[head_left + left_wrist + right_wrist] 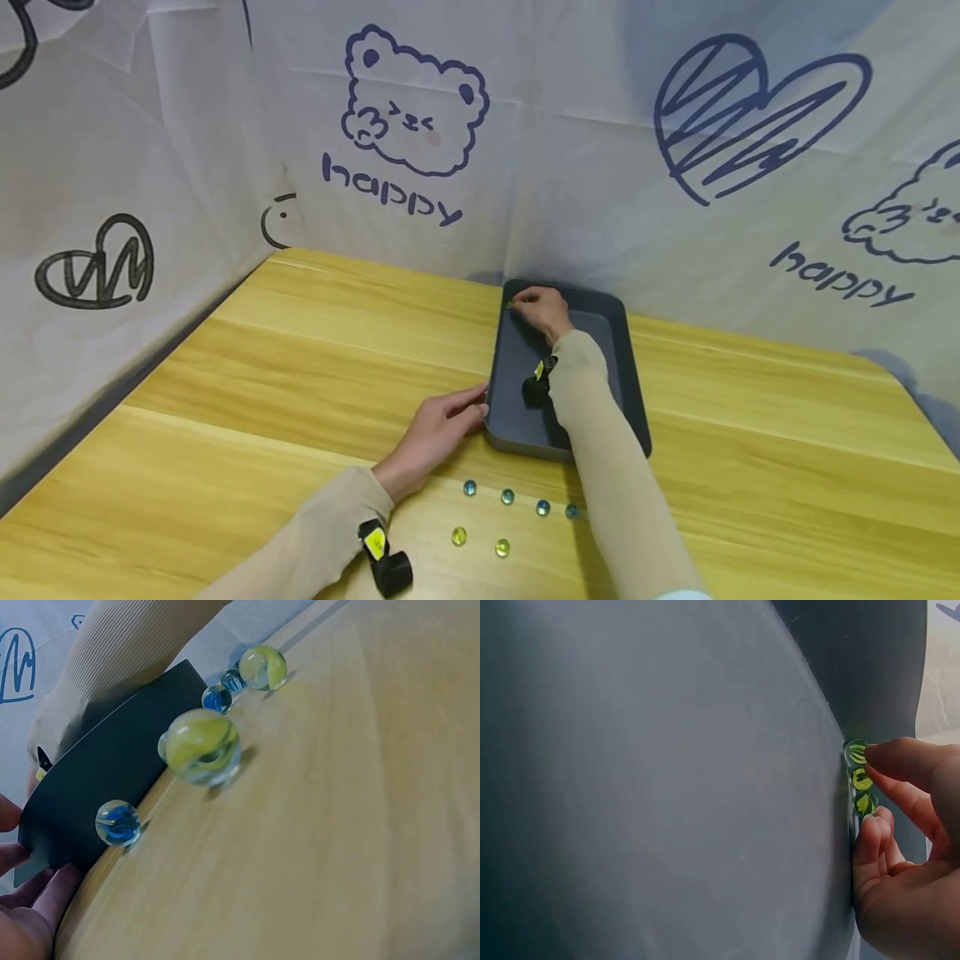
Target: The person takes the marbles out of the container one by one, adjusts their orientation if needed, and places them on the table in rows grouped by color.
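A dark grey rectangular tray [517,429] lies on the wooden table. In its far left corner my right hand [543,312] bends thumb and fingers around a short row of green-and-yellow glass marbles [862,778]. One fingertip touches the marble at one end of the row, and other fingertips rest by the opposite end. My left hand [435,433] rests its extended fingertips against the tray's outer left wall, near the front corner. Loose on the table before the tray are several blue marbles [507,497] and two yellow ones, including a yellow marble [459,536] nearest the left forearm.
Behind the table [300,333] hangs a white cloth [570,167] with drawn bears, hearts and lettering, close to the tray's far end. A wrist camera [388,567] sits on the left sleeve. The right forearm crosses over the tray's front wall.
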Demonstrator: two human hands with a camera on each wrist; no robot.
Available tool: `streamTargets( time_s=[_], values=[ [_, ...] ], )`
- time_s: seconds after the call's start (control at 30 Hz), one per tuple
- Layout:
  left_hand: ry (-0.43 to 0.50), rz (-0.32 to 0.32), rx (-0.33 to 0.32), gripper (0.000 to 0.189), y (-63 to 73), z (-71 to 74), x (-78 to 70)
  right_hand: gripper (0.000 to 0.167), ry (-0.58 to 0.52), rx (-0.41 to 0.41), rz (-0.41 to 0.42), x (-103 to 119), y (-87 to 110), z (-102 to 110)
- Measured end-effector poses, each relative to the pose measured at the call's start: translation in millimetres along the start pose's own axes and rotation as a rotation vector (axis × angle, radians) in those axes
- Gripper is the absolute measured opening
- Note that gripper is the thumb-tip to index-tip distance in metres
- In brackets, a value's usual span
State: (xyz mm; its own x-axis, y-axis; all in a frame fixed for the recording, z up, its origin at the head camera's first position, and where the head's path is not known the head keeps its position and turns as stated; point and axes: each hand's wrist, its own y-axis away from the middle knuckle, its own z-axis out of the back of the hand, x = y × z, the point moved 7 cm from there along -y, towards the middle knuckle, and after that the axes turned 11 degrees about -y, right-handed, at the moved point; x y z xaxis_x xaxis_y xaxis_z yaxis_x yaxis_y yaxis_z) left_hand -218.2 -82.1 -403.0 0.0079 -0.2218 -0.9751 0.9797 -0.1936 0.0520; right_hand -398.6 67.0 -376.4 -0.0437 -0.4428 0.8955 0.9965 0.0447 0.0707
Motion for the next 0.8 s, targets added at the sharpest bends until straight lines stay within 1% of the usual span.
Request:
streamTargets(
  time_s=[0.4,0.73,0.8],
  values=[
    [-0.006,0.002,-0.004,0.041,1.5,1.8,-2.5,0.024,0.089,0.014,0.021,6.4,1.1,-5.1],
    [-0.019,0.013,0.011,0.042,2.1,-0.4,-1.1,0.028,0.066,0.043,0.017,2.1,3.6,-3.3],
    [-0.020,0.017,0.004,0.042,1.6,-0.5,-0.7,0.029,0.053,0.053,0.022,1.0,3.4,-2.2]
  ],
)
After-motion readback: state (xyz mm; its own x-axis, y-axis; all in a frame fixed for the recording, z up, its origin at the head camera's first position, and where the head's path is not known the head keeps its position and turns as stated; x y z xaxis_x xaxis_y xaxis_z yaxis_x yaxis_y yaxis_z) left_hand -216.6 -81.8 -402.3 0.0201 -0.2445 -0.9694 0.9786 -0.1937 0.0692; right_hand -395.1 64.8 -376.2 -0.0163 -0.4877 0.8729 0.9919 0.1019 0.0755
